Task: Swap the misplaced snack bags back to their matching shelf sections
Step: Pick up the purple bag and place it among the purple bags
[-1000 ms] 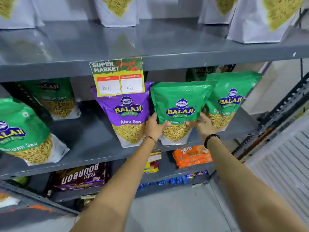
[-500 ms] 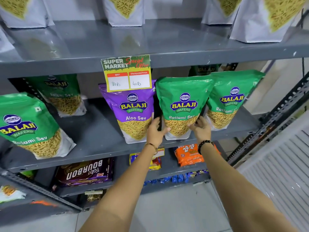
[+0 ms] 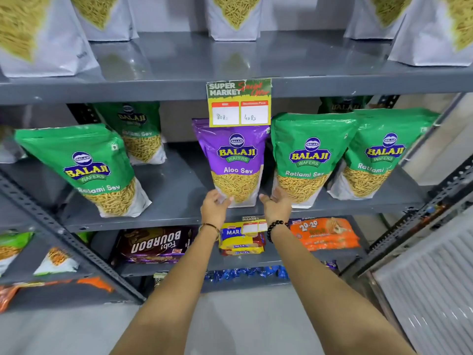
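Note:
A purple Aloo Sev bag (image 3: pixel 236 160) stands upright on the middle shelf (image 3: pixel 176 185) among green Ratlami Sev bags. The nearest green bag (image 3: pixel 308 155) stands just to its right, with another (image 3: pixel 381 155) beyond that. My left hand (image 3: pixel 214 208) holds the purple bag's lower left corner, thumb on its front. My right hand (image 3: pixel 277 207) is at the lower right corner with fingers spread, between the purple bag and the green one, holding nothing. White bags (image 3: pixel 234 16) of the same kind of snack line the top shelf.
A price tag (image 3: pixel 239 102) hangs from the upper shelf edge over the purple bag's top. More green bags (image 3: pixel 87 167) stand at the left. Biscuit packs (image 3: pixel 153 244) fill the lower shelf. A slotted steel upright (image 3: pixel 419 221) and a shutter are on the right.
Both hands let go of the green bag, which now stands on the shelf, and moved left to the base of the purple bag. The view has shifted to the left.

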Tool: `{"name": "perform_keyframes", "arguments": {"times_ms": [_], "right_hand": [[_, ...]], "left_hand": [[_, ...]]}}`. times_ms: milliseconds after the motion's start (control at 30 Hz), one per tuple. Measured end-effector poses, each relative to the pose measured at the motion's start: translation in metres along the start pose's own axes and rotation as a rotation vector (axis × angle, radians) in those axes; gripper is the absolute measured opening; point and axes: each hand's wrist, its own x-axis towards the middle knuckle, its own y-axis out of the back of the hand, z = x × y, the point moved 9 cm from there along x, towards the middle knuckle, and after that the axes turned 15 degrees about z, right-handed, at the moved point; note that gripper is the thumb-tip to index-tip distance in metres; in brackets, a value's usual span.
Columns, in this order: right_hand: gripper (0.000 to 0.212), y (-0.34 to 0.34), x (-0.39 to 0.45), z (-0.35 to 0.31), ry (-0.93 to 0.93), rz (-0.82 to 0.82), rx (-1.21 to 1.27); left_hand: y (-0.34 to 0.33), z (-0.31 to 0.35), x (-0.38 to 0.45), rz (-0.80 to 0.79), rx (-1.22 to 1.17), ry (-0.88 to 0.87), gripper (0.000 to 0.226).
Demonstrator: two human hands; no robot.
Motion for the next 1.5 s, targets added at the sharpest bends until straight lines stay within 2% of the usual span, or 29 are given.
{"name": "perform_keyframes", "arguments": {"times_ms": [67, 133, 267, 367, 467, 833, 1033, 1167, 1500], "right_hand": [[0.062, -0.017, -0.001, -0.004, 0.006, -0.057, -0.001], [0.071, -0.033, 0.001, -0.008, 0.009, -0.118, -0.035], [0.092, -0.058, 0.012, -0.018, 0.037, -0.257, -0.095], [0.083, -0.069, 0.013, -0.025, 0.067, -0.368, -0.118], [0.079, -0.066, 0.011, -0.032, 0.091, -0.353, -0.151], [0.070, -0.054, -0.021, -0.016, 0.206, -0.412, -0.288], [0.066, -0.048, -0.048, -0.007, 0.227, -0.418, -0.257], [0.051, -0.046, -0.066, -0.007, 0.242, -0.443, -0.211], [0.056, -0.041, -0.130, -0.090, 0.377, -0.580, -0.075]], "left_hand": [[0.003, 0.008, 0.009, -0.002, -0.002, -0.011, 0.035], [0.004, 0.013, 0.019, -0.003, 0.010, -0.005, 0.053], [-0.004, 0.004, 0.036, -0.071, 0.082, 0.026, 0.072], [-0.008, 0.005, 0.037, -0.134, 0.125, 0.010, 0.059], [-0.007, 0.014, 0.031, -0.139, 0.128, -0.015, 0.045], [0.033, 0.009, 0.012, -0.112, 0.092, -0.059, 0.051], [0.068, 0.004, -0.004, -0.072, 0.027, -0.092, 0.036], [0.091, 0.007, -0.016, -0.086, -0.029, -0.105, 0.037], [0.146, 0.086, -0.048, -0.097, -0.194, -0.260, 0.043]]}}
